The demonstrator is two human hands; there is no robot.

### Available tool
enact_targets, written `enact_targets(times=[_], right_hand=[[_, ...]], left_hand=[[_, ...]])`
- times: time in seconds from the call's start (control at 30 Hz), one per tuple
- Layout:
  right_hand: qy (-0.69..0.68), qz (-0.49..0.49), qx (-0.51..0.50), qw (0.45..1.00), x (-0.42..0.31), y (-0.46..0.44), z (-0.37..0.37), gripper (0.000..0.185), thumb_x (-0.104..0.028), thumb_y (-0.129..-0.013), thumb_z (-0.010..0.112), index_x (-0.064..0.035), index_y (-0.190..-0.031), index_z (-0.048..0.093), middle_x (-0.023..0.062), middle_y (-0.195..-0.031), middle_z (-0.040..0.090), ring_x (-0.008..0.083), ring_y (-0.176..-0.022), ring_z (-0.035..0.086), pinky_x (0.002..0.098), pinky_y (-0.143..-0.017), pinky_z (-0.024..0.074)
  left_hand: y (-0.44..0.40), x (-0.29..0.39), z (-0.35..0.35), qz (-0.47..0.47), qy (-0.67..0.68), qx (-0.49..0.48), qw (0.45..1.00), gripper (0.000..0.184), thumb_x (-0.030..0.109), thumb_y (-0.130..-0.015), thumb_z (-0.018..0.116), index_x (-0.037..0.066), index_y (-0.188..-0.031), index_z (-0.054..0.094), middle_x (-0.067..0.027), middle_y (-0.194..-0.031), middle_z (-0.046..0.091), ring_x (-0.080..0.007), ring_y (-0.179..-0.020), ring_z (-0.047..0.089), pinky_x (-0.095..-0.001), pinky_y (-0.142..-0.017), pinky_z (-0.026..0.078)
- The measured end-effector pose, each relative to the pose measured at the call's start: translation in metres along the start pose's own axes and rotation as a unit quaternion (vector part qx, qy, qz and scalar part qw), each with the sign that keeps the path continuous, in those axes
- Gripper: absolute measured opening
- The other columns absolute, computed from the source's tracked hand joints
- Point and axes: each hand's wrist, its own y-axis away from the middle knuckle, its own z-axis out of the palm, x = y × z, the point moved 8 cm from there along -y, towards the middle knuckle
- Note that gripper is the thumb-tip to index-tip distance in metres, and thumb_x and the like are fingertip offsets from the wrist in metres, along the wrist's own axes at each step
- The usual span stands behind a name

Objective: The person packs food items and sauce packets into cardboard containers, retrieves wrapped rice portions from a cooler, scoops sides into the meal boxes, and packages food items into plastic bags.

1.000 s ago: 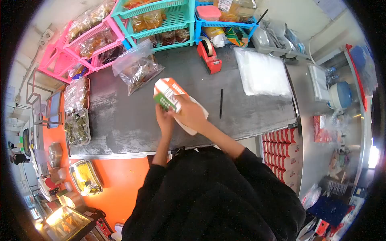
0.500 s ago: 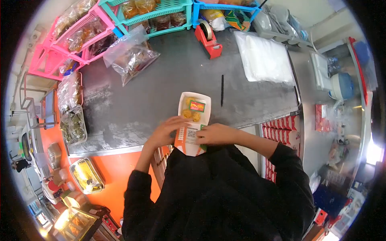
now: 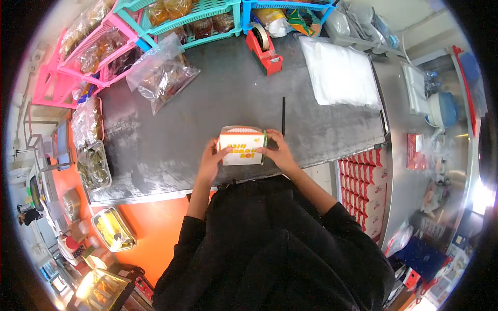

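Note:
A small white and orange cardboard food box (image 3: 242, 157) lies at the near part of the dark tabletop. Its printed lid is folded over, the lettering upside down from here, and a bit of the inside shows at the far edge. My left hand (image 3: 210, 161) grips the box's left side, thumb on top. On the right side my right hand (image 3: 278, 151) holds it the same way, fingers round the far corner. The food inside is hidden. Just beyond my right hand lies a thin black stick-like pen (image 3: 284, 115).
A red tape dispenser (image 3: 265, 53), a bag of dark food packets (image 3: 165, 78) and a stack of white plastic bags (image 3: 340, 75) lie toward the back. Pink baskets (image 3: 85, 65) and teal baskets (image 3: 192, 36) line the back left. Clear tubs stand at left; folded red-white boxes (image 3: 363, 192) sit at right.
The box's lid has come down over the round yellow snacks and the sachet. Both hands have shifted outward to the box's sides, and the box has turned its printed face up.

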Motion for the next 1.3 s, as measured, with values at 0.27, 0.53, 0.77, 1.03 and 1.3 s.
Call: enact_targets(times=[0.27, 0.53, 0.77, 1.03, 1.3], right_hand=[[-0.157, 0.142, -0.084, 0.974, 0.001, -0.016, 0.013, 0.038, -0.015, -0.074, 0.073, -0.0005, -0.103, 0.053, 0.007, -0.096, 0.057, 0.0146, -0.089, 0.054, 0.0303, -0.078, 0.0444], [0.183, 0.046, 0.006, 0.982, -0.007, -0.02, 0.003, 0.042, -0.019, -0.071, 0.075, 0.0001, -0.101, 0.053, 0.011, -0.09, 0.057, 0.0196, -0.084, 0.056, 0.0312, -0.074, 0.0449], [0.169, 0.116, -0.068, 0.976, -0.024, -0.005, 0.032, 0.051, -0.021, -0.067, 0.074, 0.0007, -0.106, 0.049, 0.0229, -0.094, 0.059, 0.0371, -0.092, 0.059, 0.0406, -0.078, 0.0452], [0.09, 0.148, -0.052, 0.984, 0.002, 0.006, 0.039, 0.051, -0.022, -0.066, 0.076, 0.0039, -0.101, 0.049, 0.0215, -0.092, 0.06, 0.0337, -0.089, 0.06, 0.0386, -0.076, 0.0461], [0.034, 0.185, -0.085, 0.978, 0.041, 0.006, 0.044, 0.039, -0.011, -0.068, 0.075, 0.0059, -0.095, 0.051, 0.0122, -0.083, 0.06, 0.018, -0.078, 0.059, 0.0301, -0.066, 0.0466]], left_hand=[[-0.011, -0.027, 0.006, -0.123, 0.177, -0.083, 0.973, 0.039, 0.03, -0.091, 0.052, 0.001, -0.118, 0.048, -0.0078, -0.105, 0.06, -0.0143, -0.092, 0.059, -0.0302, -0.081, 0.047], [-0.015, 0.044, 0.01, 0.188, -0.469, 0.093, 0.858, 0.039, 0.031, -0.093, 0.045, 0.001, -0.119, 0.047, -0.0157, -0.115, 0.055, -0.026, -0.11, 0.052, -0.0373, -0.094, 0.039], [-0.022, 0.058, 0.079, 0.193, -0.599, -0.248, 0.737, 0.028, 0.03, -0.091, 0.044, 0.011, -0.108, 0.056, -0.0111, -0.104, 0.06, -0.0299, -0.095, 0.057, -0.0388, -0.081, 0.044], [-0.03, 0.037, 0.073, 0.161, -0.508, -0.252, 0.808, 0.031, 0.034, -0.091, 0.042, 0.008, -0.093, 0.059, -0.011, -0.088, 0.061, -0.0329, -0.082, 0.057, -0.041, -0.07, 0.045], [-0.032, 0.026, 0.072, 0.127, -0.492, -0.279, 0.815, 0.038, 0.038, -0.092, 0.04, 0.007, -0.099, 0.06, -0.0141, -0.095, 0.062, -0.034, -0.088, 0.058, -0.0392, -0.075, 0.045]])
